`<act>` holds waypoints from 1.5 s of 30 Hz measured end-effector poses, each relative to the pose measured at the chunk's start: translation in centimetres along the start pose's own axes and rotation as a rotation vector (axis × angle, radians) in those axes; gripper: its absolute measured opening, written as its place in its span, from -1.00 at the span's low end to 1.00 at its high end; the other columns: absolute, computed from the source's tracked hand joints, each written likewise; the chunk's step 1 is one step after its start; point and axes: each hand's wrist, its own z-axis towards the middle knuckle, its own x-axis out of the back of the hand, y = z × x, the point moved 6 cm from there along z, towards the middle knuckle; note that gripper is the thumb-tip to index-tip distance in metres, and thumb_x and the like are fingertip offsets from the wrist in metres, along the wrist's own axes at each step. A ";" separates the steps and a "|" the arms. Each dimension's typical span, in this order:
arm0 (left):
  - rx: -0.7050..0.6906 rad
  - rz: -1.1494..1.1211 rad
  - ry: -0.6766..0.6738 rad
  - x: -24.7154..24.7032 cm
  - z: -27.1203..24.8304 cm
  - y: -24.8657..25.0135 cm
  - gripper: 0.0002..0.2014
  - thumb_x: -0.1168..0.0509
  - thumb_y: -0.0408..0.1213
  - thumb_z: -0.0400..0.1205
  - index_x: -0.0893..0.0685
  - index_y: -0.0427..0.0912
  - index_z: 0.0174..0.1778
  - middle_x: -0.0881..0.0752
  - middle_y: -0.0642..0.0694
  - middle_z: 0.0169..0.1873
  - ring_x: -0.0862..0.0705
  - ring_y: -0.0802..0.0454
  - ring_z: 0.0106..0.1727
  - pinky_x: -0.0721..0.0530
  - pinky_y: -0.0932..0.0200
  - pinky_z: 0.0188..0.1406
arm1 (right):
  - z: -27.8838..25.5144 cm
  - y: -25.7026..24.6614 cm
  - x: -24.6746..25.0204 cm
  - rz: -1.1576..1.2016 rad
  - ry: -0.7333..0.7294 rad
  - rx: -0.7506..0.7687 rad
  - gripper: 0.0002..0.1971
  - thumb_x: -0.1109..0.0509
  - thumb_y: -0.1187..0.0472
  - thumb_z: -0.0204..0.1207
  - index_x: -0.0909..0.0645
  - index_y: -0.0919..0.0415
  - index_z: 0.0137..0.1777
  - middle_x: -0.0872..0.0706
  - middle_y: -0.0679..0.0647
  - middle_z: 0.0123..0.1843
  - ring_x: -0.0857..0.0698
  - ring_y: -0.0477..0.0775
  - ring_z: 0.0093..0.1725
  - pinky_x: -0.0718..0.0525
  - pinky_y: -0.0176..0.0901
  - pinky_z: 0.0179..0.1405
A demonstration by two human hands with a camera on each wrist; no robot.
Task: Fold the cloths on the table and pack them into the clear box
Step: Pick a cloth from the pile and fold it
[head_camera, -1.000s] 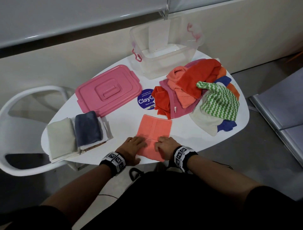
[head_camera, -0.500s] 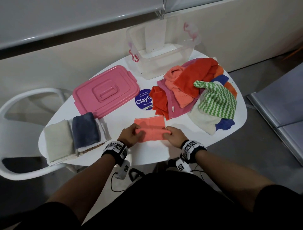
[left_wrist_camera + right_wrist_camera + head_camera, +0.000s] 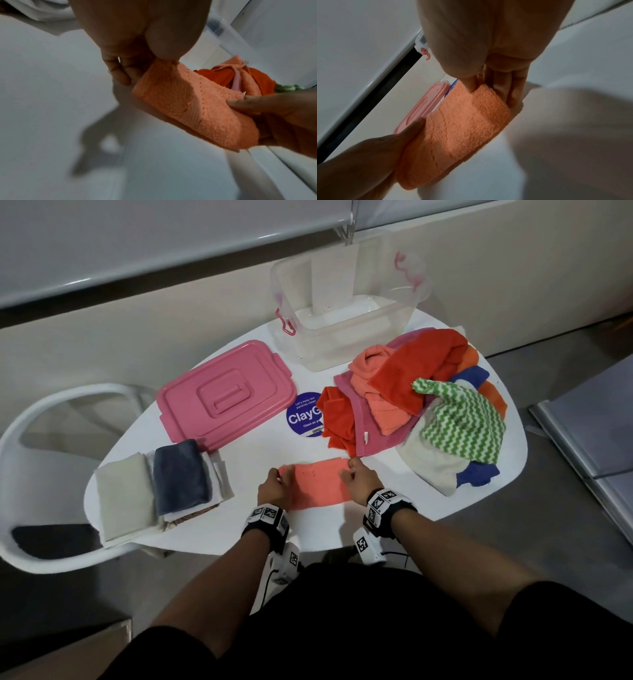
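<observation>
A salmon cloth [image 3: 317,486] lies folded into a wide band on the white table [image 3: 257,530], just in front of me. My left hand [image 3: 279,478] pinches its left end, thumb on top [image 3: 164,44]. My right hand [image 3: 349,471] pinches the right end, fingers curled under the fold [image 3: 501,86]. The cloth [image 3: 188,108] sags slightly between both hands. A clear box [image 3: 359,345] with pink latches stands open and empty at the table's far edge. A pile of unfolded cloths [image 3: 428,405] in red, pink, green zigzag, white and blue lies at the right.
A pink lid [image 3: 226,398] lies flat left of the box. Folded grey, cream and white cloths [image 3: 164,487] are stacked at the table's left end. A round blue sticker [image 3: 303,414] sits mid-table. A white chair [image 3: 41,440] stands at the left.
The salmon cloth lay flat with both hands at its near edge. They lifted that edge and folded it away from me, halving the cloth, and now hold its two ends.
</observation>
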 end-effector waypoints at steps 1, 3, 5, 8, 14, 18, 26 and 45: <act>0.012 0.030 0.006 -0.3 0.1 0.0 -0.53 -0.05 0.10 0.75 -0.52 -0.29 0.21 -0.71 -0.46 0.08 -0.66 -0.43 0.13 -0.59 -0.11 0.09 | 0.1 -0.1 -0.1 -0.019 0.009 -0.006 -0.61 -0.17 0.07 0.74 -0.43 0.21 0.49 -0.67 0.32 0.34 -0.64 0.34 0.32 -0.53 -0.06 0.24; 0.027 0.110 0.015 -0.7 0.3 0.0 -0.55 -0.03 0.05 0.77 -0.49 -0.29 0.27 -0.69 -0.48 0.10 -0.65 -0.44 0.16 -0.56 -0.13 0.11 | 0.5 0.0 -0.3 -0.047 0.026 -0.028 -0.62 -0.16 0.07 0.74 -0.44 0.22 0.47 -0.68 0.38 0.29 -0.65 0.37 0.28 -0.56 -0.04 0.21; 0.021 0.242 0.025 -0.9 0.4 0.1 -0.63 -0.02 -0.03 0.77 -0.45 -0.25 0.28 -0.72 -0.41 0.09 -0.67 -0.39 0.16 -0.52 -0.12 0.16 | 0.8 0.1 -0.6 -0.067 0.030 -0.046 -0.63 -0.17 0.07 0.73 -0.45 0.21 0.45 -0.70 0.38 0.25 -0.66 0.38 0.26 -0.57 -0.02 0.21; 0.016 0.400 0.040 -0.9 0.3 0.3 -0.66 0.05 0.00 0.76 -0.42 -0.17 0.22 -0.78 -0.28 -0.01 -0.72 -0.28 0.11 -0.41 -0.14 0.26 | 1.5 0.3 -0.8 -0.146 0.006 -0.053 -0.62 -0.17 0.05 0.72 -0.51 0.19 0.44 -0.71 0.30 0.29 -0.64 0.35 0.32 -0.55 0.00 0.30; 0.121 0.275 0.199 -0.6 -0.9 0.0 -0.36 -0.08 0.32 0.62 -0.44 -0.26 0.24 -0.62 -0.27 0.16 -0.64 -0.33 0.18 -0.50 -0.19 0.17 | 2.1 0.1 0.3 -0.420 0.053 -0.058 -0.52 -0.25 -0.02 0.64 -0.42 0.26 0.44 -0.73 0.18 0.22 -0.70 0.28 0.23 -0.62 0.05 0.22; 0.044 0.313 0.076 -2.0 -1.1 0.5 -0.34 -0.20 0.35 0.57 -0.56 -0.26 0.18 -0.58 -0.25 0.15 -0.55 -0.28 0.24 -0.54 -0.12 0.20 | 1.4 -2.3 0.7 -0.706 0.127 0.284 -0.53 -0.32 0.14 0.56 -0.32 0.21 0.43 -0.71 0.17 0.12 -0.71 0.28 0.11 -0.56 0.07 0.14; -0.118 -0.163 -0.191 -1.0 -2.5 4.0 -0.52 -0.56 0.17 0.33 -0.53 -0.06 -0.12 -0.73 0.00 -0.23 -0.69 -0.02 -0.15 -0.65 0.01 -0.08 | 0.6 -4.6 -1.6 -0.242 -0.458 0.346 0.04 -0.50 0.03 0.28 -0.01 -0.07 0.72 -0.59 0.15 0.41 -0.61 0.23 0.35 -0.57 0.11 0.38; 0.054 -0.945 -0.159 12.8 -4.2 -5.9 -0.28 -0.20 0.55 0.40 -0.76 -0.04 0.08 -0.82 -0.15 -0.07 -0.77 -0.09 -0.03 -0.70 0.00 -0.02 | -3.9 -16.6 -11.5 0.136 -0.355 0.344 -0.54 -0.05 -0.20 0.73 -0.51 0.12 0.32 -0.70 0.03 0.23 -0.66 0.03 0.20 -0.58 -0.02 0.27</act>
